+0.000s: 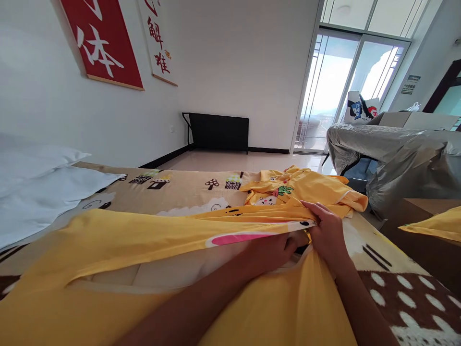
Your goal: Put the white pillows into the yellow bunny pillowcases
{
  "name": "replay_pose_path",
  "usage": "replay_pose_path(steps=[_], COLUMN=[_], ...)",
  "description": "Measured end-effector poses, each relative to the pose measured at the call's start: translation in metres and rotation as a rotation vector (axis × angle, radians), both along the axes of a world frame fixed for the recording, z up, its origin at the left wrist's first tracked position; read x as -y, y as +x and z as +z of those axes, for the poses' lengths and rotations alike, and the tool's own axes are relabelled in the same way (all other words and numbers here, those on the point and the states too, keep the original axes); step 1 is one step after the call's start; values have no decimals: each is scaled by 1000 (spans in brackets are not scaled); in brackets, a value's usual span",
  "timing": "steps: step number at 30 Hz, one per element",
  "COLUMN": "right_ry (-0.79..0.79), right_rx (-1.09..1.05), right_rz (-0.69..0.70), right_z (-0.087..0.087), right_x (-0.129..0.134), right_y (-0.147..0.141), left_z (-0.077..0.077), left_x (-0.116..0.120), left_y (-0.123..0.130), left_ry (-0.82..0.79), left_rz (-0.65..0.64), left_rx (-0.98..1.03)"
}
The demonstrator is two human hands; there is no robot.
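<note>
Principally, 1 yellow cover (118,230), spread over the near part of the bed, its long opening gaping toward the viewer; pale seamed cloth (154,276) showed within. Pink and white print ran along the upper edge.

Left hand (273,250): 1, reached into the opening beneath that edge; fingers curled, tips partly hidden, so whether they gripped anything could not be told.

Right hand (327,230): 1, at the opening's right end, thumb and fingers pinching the cover's bunched edge.

Beyond the hands: 1 heap of yellow cloth (309,185) with a rabbit face, on a patterned blanket (180,192). Bed's left side: 2 white pillows (54,197), overlapping.

Wall: 2 hanging scrolls (108,43), 1 red, 1 white. Floor: 1 black panel (219,132), upright near the corner. Right: 1 glass door (334,72); silver plastic sheeting (403,154); 1 yellow corner of cloth (435,223) above a brown surface.
</note>
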State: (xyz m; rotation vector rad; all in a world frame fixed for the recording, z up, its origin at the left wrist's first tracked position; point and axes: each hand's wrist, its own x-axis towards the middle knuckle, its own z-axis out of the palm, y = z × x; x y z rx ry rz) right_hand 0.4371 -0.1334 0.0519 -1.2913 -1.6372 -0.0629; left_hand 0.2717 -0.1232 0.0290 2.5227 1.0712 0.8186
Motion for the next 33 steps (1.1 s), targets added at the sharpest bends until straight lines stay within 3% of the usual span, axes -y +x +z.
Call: replay_pose_path(steps=[10,17,27,33], right_ry=[23,53,42,45], right_rx=[-61,-29,-89,-75], right_rz=[84,-36,207,63], right_z=[2,5,5,3], right_x=[3,7,6,3], right_y=[-4,-3,-5,-5], left_z=[2,-2,2,1], left_x=[-1,-2,-1,-2], left_y=[3,0,2,2], left_ry=[25,-13,72,26], left_rz=[-19,-10,-13,-19], left_rx=[21,12,15,17])
